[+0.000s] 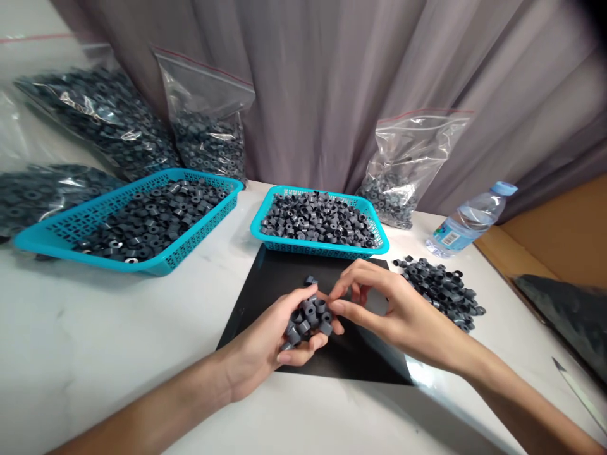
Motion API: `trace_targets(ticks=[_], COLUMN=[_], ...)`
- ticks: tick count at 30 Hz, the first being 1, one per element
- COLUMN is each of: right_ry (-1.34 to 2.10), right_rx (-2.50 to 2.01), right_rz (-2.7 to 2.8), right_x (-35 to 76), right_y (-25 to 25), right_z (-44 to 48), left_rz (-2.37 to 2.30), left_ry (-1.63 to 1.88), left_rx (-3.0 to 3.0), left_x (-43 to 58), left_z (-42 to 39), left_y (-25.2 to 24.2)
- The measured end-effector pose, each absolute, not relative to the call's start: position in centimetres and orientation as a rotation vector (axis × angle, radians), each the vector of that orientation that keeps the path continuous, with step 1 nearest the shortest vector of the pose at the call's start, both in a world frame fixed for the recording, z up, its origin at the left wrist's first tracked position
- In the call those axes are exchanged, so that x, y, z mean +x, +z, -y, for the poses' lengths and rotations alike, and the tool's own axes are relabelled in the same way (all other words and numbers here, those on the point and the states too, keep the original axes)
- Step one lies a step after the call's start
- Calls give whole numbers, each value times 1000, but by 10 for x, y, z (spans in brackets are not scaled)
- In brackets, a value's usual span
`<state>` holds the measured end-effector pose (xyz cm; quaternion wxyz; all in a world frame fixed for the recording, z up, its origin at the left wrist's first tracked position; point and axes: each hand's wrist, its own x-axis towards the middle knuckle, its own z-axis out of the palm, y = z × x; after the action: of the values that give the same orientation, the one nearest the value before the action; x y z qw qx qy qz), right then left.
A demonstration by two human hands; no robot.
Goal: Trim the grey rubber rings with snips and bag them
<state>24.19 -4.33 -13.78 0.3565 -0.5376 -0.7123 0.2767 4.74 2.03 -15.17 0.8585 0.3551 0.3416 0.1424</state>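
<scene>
My left hand [258, 332] is cupped palm up above a black mat [363, 360], its fingers curled around a heap of small dark grey plastic rings [306, 322]. Close against its fingertips, my right hand [386, 303] has thumb and forefinger brought together at the edge of that heap. Whatever the pinch may hold is too small to make out. A couple of loose grey pieces [310, 280] show just beyond my left thumb.
Behind the mat stands a turquoise basket [320, 248] full of grey rings; another turquoise basket [164, 262] is at left. A loose pile [439, 287] and a water bottle [469, 221] lie right. Bags of pieces [208, 139] line the back. A pen-like tool [578, 388] lies far right.
</scene>
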Motion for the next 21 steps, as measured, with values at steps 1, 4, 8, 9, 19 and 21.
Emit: trace_targets(ticks=[1, 4, 8, 9, 19, 21], right_ry=[722, 726, 735, 734, 759, 792], right_rx=[-1397, -1407, -1397, -1398, -1455, -1468], right_rz=[1869, 1926, 1975, 1989, 1918, 1851], right_x=[244, 245, 242, 241, 242, 242], right_y=[-137, -137, -136, -135, -128, -126], right_z=[43, 44, 46, 46, 50, 53], left_rz=[-714, -706, -705, -705, -730, -719], left_ry=[301, 307, 294, 293, 235, 219], left_rx=[735, 716, 726, 730, 699, 682], left_x=[47, 47, 47, 47, 48, 48], left_z=[-21, -21, -21, -20, -19, -19], left_y=[-152, -154, -155, -155, -159, -160])
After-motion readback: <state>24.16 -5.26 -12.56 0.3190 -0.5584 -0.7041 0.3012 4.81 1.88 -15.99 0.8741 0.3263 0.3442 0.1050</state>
